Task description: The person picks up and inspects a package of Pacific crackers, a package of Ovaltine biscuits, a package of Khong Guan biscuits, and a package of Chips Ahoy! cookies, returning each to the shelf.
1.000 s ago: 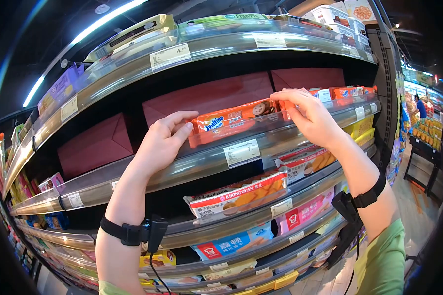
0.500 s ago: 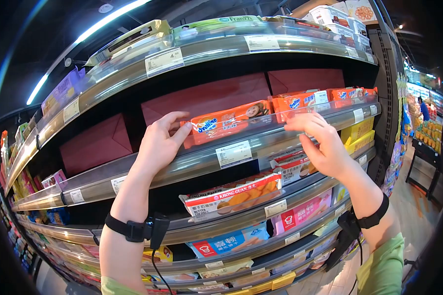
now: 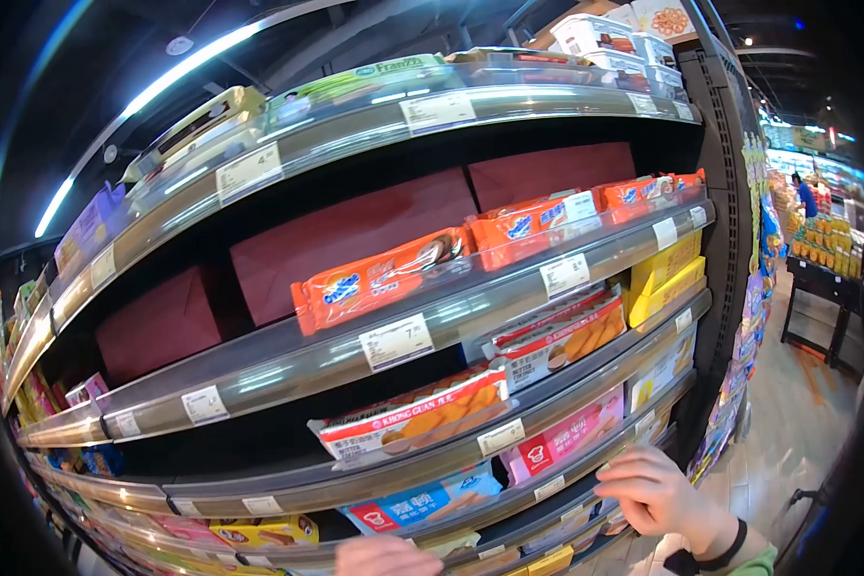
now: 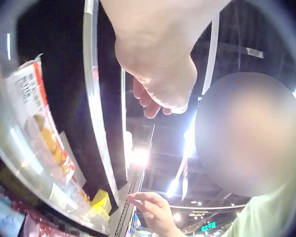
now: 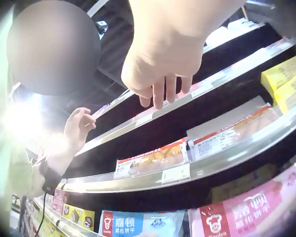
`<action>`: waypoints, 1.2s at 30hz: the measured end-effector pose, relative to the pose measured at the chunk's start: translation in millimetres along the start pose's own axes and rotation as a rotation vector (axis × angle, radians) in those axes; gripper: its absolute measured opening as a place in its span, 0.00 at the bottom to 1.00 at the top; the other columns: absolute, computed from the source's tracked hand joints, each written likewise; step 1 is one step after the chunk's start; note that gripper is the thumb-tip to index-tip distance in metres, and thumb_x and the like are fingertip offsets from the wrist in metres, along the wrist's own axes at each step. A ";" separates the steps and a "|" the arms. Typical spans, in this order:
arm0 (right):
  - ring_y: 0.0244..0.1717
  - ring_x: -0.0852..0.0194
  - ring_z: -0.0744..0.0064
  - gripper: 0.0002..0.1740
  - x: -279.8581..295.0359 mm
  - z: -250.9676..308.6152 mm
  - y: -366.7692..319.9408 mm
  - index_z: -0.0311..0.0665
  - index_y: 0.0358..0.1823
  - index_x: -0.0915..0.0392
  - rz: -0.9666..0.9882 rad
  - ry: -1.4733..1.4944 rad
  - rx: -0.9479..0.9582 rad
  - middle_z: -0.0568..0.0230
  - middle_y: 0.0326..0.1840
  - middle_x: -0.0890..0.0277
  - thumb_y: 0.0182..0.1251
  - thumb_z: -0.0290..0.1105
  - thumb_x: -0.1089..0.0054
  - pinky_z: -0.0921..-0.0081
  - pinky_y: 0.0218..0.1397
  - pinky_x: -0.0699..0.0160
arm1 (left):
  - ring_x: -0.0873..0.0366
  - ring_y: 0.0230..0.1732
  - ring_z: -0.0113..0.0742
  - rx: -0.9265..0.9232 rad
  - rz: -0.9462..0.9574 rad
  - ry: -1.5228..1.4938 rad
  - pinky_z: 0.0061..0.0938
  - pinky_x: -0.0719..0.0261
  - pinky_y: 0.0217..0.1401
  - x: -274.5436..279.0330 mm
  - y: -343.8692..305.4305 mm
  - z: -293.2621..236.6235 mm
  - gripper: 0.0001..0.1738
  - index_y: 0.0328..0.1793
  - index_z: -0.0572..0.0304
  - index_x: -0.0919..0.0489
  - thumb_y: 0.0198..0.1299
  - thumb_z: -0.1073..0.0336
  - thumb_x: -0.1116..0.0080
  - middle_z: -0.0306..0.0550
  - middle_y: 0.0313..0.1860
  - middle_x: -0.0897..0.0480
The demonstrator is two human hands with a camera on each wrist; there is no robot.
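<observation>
Both hands are off the shelf and hold nothing. My left hand [image 3: 389, 557] shows only partly at the bottom edge of the head view; in the left wrist view its fingers hang loosely bent. Lower right in the head view, my right hand [image 3: 648, 492] hovers in front of the lower shelves, fingers relaxed. An orange Ovaltine biscuit pack [image 3: 384, 278] lies behind the clear lip of the shelf above, a little tilted. Further orange packs [image 3: 533, 228] stand to its right. Below them sits a red and white Khong Guan biscuit pack [image 3: 413, 418].
Lower down are a blue wafer pack [image 3: 422, 499] and a pink wafer pack [image 3: 566, 437]. Yellow boxes [image 3: 667, 278] stand by the shelf's right end. Maroon boxes [image 3: 355, 235] back the Ovaltine row. An aisle floor [image 3: 778, 403] opens on the right, with a dark display stand [image 3: 821, 298].
Both hands have left the orange packs and dropped low, the left almost out of the head view. The Ovaltine pack stays on its shelf. The head view has turned to the right.
</observation>
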State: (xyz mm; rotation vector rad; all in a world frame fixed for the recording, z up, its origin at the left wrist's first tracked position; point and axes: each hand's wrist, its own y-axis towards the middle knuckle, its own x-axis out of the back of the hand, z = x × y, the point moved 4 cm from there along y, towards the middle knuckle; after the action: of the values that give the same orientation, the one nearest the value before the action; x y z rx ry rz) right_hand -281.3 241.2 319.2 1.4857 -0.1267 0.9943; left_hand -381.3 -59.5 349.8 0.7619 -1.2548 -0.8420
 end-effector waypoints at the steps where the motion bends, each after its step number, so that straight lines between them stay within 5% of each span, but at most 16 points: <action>1: 0.49 0.23 0.58 0.17 -4.3 -1.9 -15.2 0.41 0.42 0.17 -0.014 -0.011 -0.011 0.62 0.46 0.20 0.49 0.18 0.42 0.62 0.55 0.25 | 0.19 0.27 0.40 0.097 0.010 -0.092 0.30 0.22 0.27 -17.9 -24.6 5.4 0.07 0.32 0.54 0.15 0.44 0.73 0.34 0.41 0.26 0.17; 7: 0.29 0.23 0.61 0.16 -26.9 -14.2 -112.6 0.42 0.40 0.17 -0.104 0.004 -0.478 0.64 0.30 0.20 0.50 0.17 0.42 0.67 0.34 0.27 | 0.19 0.31 0.47 0.476 0.238 -0.343 0.33 0.21 0.35 -71.7 -79.1 17.4 0.06 0.38 0.61 0.15 0.53 0.72 0.35 0.50 0.29 0.16; 13: 0.27 0.26 0.61 0.14 -22.9 37.8 -124.8 0.40 0.40 0.18 -0.149 -0.147 -0.742 0.62 0.23 0.25 0.52 0.18 0.41 0.67 0.32 0.29 | 0.17 0.37 0.43 0.796 0.399 -0.705 0.32 0.20 0.40 -112.8 -88.8 42.1 0.08 0.42 0.64 0.15 0.58 0.71 0.35 0.52 0.36 0.15; 21: 0.28 0.26 0.58 0.15 -21.6 120.9 -162.5 0.40 0.40 0.19 -0.300 -0.410 -0.949 0.61 0.25 0.26 0.50 0.18 0.42 0.63 0.33 0.28 | 0.16 0.40 0.40 0.564 0.594 -0.885 0.28 0.20 0.46 -186.4 -77.7 28.6 0.09 0.44 0.64 0.15 0.58 0.72 0.37 0.52 0.39 0.14; 22: 0.30 0.25 0.57 0.16 -22.1 136.0 -170.9 0.40 0.41 0.19 -0.318 -0.443 -0.984 0.60 0.26 0.25 0.50 0.18 0.43 0.63 0.34 0.28 | 0.17 0.46 0.40 0.505 0.681 -0.931 0.30 0.20 0.49 -203.0 -86.6 25.4 0.10 0.47 0.64 0.17 0.58 0.74 0.37 0.52 0.45 0.16; 23: 0.31 0.25 0.57 0.15 -23.1 148.9 -180.4 0.39 0.41 0.19 -0.299 -0.459 -1.031 0.59 0.28 0.24 0.50 0.19 0.43 0.63 0.35 0.27 | 0.18 0.40 0.34 0.408 0.664 -0.945 0.26 0.20 0.44 -220.9 -87.3 19.6 0.06 0.43 0.65 0.17 0.60 0.72 0.39 0.49 0.39 0.15; 24: 0.33 0.24 0.56 0.15 -26.5 163.3 -190.5 0.39 0.42 0.20 -0.280 -0.468 -1.092 0.59 0.30 0.23 0.51 0.19 0.42 0.63 0.37 0.27 | 0.18 0.35 0.28 0.316 0.650 -0.970 0.23 0.20 0.39 -234.9 -92.4 10.7 0.05 0.39 0.66 0.17 0.62 0.71 0.41 0.46 0.33 0.15; 27: 0.36 0.23 0.55 0.13 -34.8 211.5 -211.1 0.38 0.42 0.20 -0.334 -0.537 -1.232 0.57 0.31 0.22 0.54 0.23 0.43 0.62 0.41 0.25 | 0.19 0.38 0.27 0.407 0.832 -1.173 0.22 0.21 0.42 -262.3 -98.7 -30.3 0.08 0.43 0.69 0.17 0.64 0.71 0.42 0.45 0.35 0.15; 36: 0.41 0.22 0.53 0.11 -66.9 316.8 -276.8 0.38 0.44 0.19 -0.428 -0.717 -1.676 0.56 0.34 0.20 0.61 0.31 0.43 0.60 0.46 0.25 | 0.18 0.36 0.30 0.128 1.055 -1.398 0.22 0.23 0.42 -284.8 -107.1 -153.2 0.07 0.42 0.70 0.17 0.61 0.73 0.41 0.48 0.34 0.14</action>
State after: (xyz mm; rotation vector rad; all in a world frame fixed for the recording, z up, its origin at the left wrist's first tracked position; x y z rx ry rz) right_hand 2.8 -2.5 115.8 0.1601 -0.8660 -0.2021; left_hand -273.0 139.8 95.6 -0.6371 -2.5696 -0.2932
